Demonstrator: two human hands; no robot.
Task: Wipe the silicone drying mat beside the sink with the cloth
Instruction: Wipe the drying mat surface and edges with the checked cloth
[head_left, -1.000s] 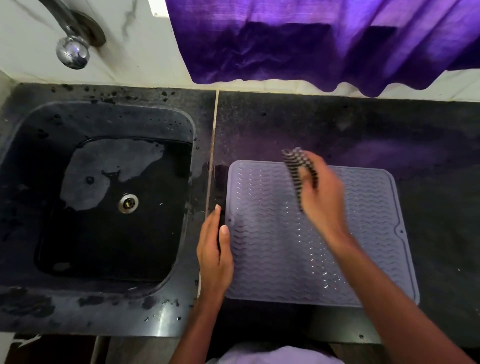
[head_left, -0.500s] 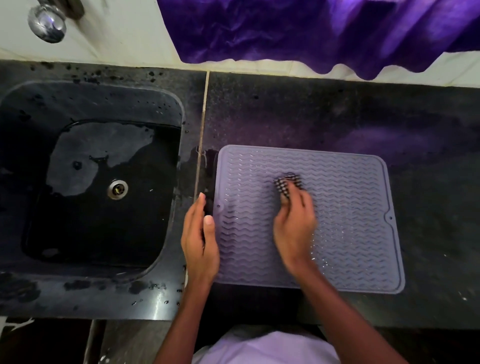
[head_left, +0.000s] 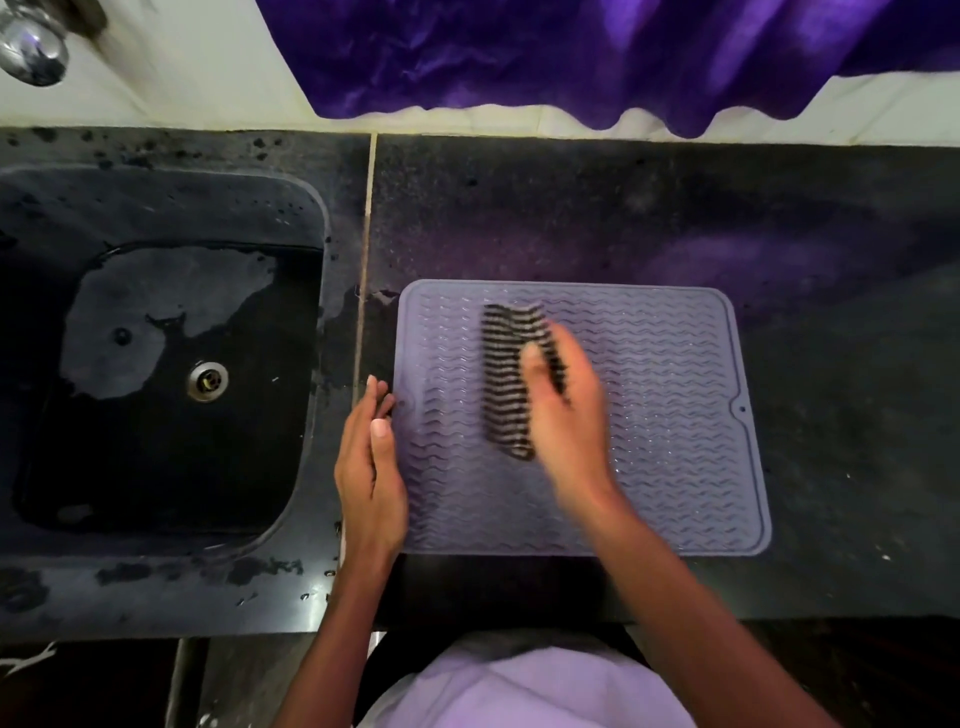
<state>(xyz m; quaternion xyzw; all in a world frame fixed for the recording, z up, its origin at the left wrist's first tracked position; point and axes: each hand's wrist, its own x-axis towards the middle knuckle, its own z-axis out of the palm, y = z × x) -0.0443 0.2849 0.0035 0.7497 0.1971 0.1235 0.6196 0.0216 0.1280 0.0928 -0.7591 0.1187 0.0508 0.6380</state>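
Observation:
A grey silicone drying mat (head_left: 670, 415) with a wavy ribbed surface lies flat on the dark counter, right of the sink. My right hand (head_left: 563, 410) presses a black-and-white striped cloth (head_left: 506, 379) onto the mat's left-centre area; the hand is motion-blurred and the cloth spreads out to the hand's left. My left hand (head_left: 370, 462) rests flat on the counter against the mat's left edge, fingers together, holding nothing.
A dark sink (head_left: 156, 374) with a metal drain (head_left: 208, 382) and a wet patch sits to the left. A chrome tap (head_left: 34, 47) is at top left. A purple curtain (head_left: 597, 57) hangs over the counter's back edge. Water drops dot the counter front.
My right hand swept the cloth from the mat's far edge toward me, then back up and left; the cloth now lies more spread out. My left hand stayed at the mat's left edge.

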